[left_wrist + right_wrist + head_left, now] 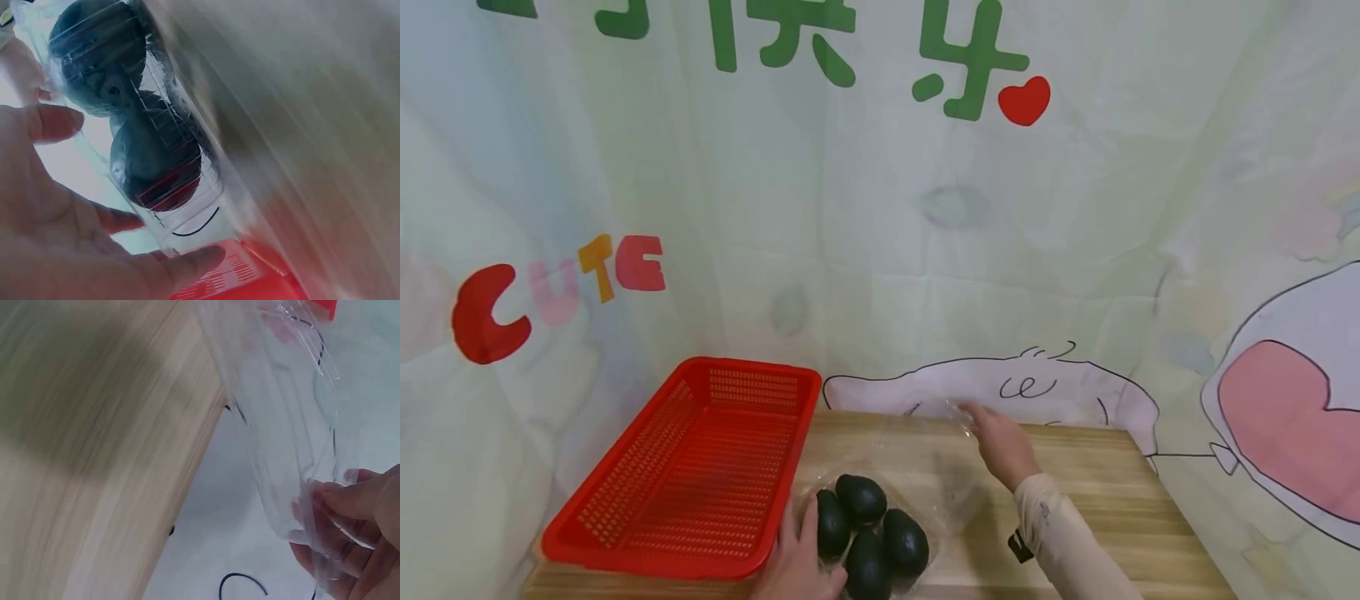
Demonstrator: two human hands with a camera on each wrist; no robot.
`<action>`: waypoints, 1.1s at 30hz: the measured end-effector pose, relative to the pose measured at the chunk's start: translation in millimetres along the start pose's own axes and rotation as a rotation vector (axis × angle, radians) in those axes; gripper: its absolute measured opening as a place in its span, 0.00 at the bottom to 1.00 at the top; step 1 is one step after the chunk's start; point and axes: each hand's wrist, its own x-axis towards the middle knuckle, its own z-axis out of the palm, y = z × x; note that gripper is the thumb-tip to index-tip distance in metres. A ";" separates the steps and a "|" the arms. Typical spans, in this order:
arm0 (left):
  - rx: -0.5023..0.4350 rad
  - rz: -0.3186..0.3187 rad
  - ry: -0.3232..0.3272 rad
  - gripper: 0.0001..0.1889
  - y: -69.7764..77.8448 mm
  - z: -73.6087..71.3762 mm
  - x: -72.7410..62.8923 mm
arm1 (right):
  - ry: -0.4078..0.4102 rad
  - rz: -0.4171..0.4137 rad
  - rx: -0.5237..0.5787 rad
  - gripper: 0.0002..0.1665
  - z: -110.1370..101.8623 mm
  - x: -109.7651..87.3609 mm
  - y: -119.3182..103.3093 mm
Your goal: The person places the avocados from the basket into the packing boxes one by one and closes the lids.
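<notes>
Several dark avocados (906, 543) sit in a clear plastic clamshell box (934, 575) on the table. Along the box's left side rests my left hand (801, 558), its fingers fairly straight against the plastic and its thumb nearer the front. The left wrist view shows that hand (69, 219) beside the box wall, with avocados (153, 156) behind the plastic. My right hand (1003, 446) pinches the far edge of the raised transparent lid (281, 425). Close up in the right wrist view, thumb and fingers of the right hand (356, 531) are curled on the lid's edge.
An openwork red plastic basket (700, 483) stands left of the box, close to my left hand. The wooden table (1097, 492) extends to the right. Behind it hangs a printed curtain (865, 292) with letters and drawings.
</notes>
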 end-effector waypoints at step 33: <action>-0.099 -0.027 0.228 0.32 -0.9 30.0 -25.2 | 0.058 -0.553 0.149 0.20 -33.3 -8.3 -62.9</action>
